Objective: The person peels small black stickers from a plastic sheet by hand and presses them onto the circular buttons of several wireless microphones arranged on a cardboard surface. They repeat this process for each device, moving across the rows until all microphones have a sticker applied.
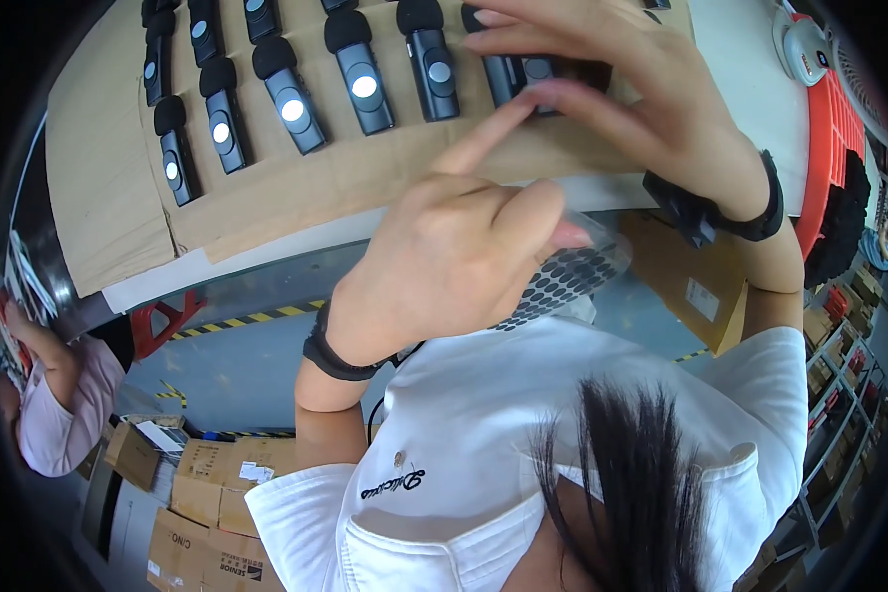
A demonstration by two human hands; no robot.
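A cardboard sheet (pixel 296 187) covers the counter (pixel 740 69), carrying rows of black devices. Our right hand (pixel 641 99) steadies one black device (pixel 523 74); our left hand (pixel 464 257) grips the sticker sheet (pixel 562 281), forefinger pressing. We advise centring each dot before firm pressure.

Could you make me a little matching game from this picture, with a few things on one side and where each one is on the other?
Things:
1. left hand
2. right hand
3. sheet of round dark stickers
4. row of black devices

Places:
A. lying on the cardboard
B. pinched in the left hand
C. index finger pointing at the device under the other hand
D. fingers resting on a black device

Pairs: 1-C, 2-D, 3-B, 4-A
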